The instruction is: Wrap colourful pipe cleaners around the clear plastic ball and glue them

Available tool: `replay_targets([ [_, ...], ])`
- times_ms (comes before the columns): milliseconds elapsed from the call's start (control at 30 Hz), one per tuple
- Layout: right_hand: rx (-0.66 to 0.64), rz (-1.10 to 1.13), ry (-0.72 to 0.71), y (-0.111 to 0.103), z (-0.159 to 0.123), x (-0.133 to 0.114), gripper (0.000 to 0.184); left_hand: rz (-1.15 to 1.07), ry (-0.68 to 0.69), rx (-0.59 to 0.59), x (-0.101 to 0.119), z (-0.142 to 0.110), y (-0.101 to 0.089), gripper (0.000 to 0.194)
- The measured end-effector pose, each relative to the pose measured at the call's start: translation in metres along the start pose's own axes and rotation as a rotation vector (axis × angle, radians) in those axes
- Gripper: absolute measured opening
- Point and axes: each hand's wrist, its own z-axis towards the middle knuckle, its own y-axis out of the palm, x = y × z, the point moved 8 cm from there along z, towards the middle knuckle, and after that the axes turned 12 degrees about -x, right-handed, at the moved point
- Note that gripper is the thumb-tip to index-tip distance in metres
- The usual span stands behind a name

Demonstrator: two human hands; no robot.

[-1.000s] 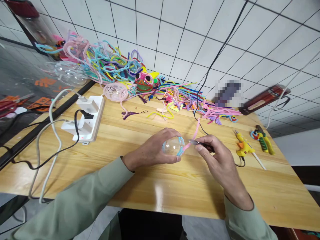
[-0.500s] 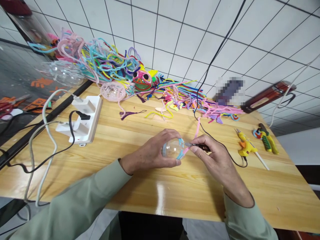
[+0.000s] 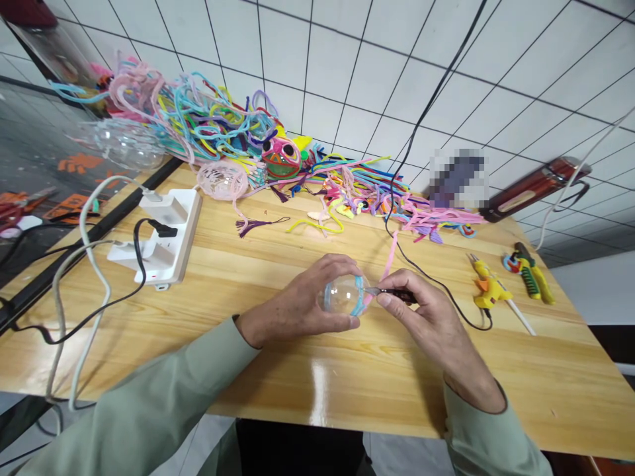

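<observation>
My left hand [image 3: 317, 297] curls its thumb and fingers around a clear plastic ball [image 3: 342, 294] above the table. Light-blue pipe cleaner [image 3: 358, 297] rings the ball's right side. In my right hand [image 3: 426, 314] is a small dark-handled tool [image 3: 399, 294], its pointed metal tip against the blue band; its exact kind is hard to make out. A pink pipe cleaner [image 3: 389, 254] rises behind my right fingers, and a pink piece shows at the ball's right edge. Whether those fingers also pinch the pink strand is hidden.
Behind the hands lies a heap of coloured pipe cleaners [image 3: 208, 125] with a pink openwork ball [image 3: 221, 180]. A power strip [image 3: 173, 244] with cables sits left. To the right are a yellow glue gun [image 3: 489, 287], pliers [image 3: 530, 274] and a red flask [image 3: 538, 188].
The ball has turned slightly in my left hand, so the blue band appears straighter. The tool's tip has shifted a little lower along it. My hands stay in nearly the same place.
</observation>
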Motion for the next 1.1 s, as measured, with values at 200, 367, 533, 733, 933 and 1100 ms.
replay_targets([
  [200,0.044,-0.009,0.045,-0.001,-0.002,0.008,0.005,-0.018,0.017,-0.001,0.000,0.000,0.000,0.061],
  [367,0.027,-0.025,0.018,0.004,-0.002,0.009,0.003,0.015,0.039,-0.013,0.000,-0.002,0.003,0.063],
  [533,0.019,-0.040,-0.009,0.003,-0.001,0.006,0.006,-0.017,-0.011,-0.036,-0.004,-0.004,0.005,0.064],
  [733,0.094,-0.125,-0.076,0.000,-0.013,-0.015,0.012,-0.007,-0.122,-0.022,-0.007,-0.002,0.001,0.054],
  [933,0.121,-0.309,-0.260,0.017,-0.022,-0.039,0.020,-0.003,-0.105,0.011,-0.010,-0.003,0.000,0.054],
  [1100,0.120,-0.316,-0.255,0.019,-0.020,-0.034,0.021,-0.005,-0.064,0.029,-0.008,-0.003,0.000,0.053],
])
